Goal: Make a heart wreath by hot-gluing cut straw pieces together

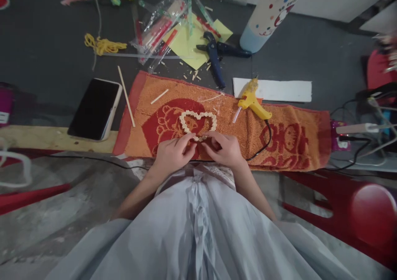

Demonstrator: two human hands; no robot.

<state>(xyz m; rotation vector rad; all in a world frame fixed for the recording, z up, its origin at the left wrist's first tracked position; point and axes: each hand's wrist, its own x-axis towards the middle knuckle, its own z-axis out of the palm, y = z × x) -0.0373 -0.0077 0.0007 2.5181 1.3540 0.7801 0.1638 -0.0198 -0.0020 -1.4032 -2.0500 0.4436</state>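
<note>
A heart-shaped outline of small pale pieces [198, 115] lies over the orange and red towel [288, 114]. My left hand [175, 152] pinches its lower left edge between thumb and fingers. On the lower right edge, my right hand [225, 148] has its thumb and fingers closed in the same way. The fingertips hide part of the heart's bottom point. A yellow glue gun [252, 101] rests on the towel to the right, its cord running toward the front edge. Thin pale sticks [159, 96] lie left of the heart.
A black-screened phone [95, 109] lies at the left. Behind the towel are blue pliers [214, 56], yellow paper [182, 44], plastic packets [158, 27], a white strip [282, 90] and small cut bits. A tall bottle [266, 19] stands at the back right; cables [356, 147] cross the right side.
</note>
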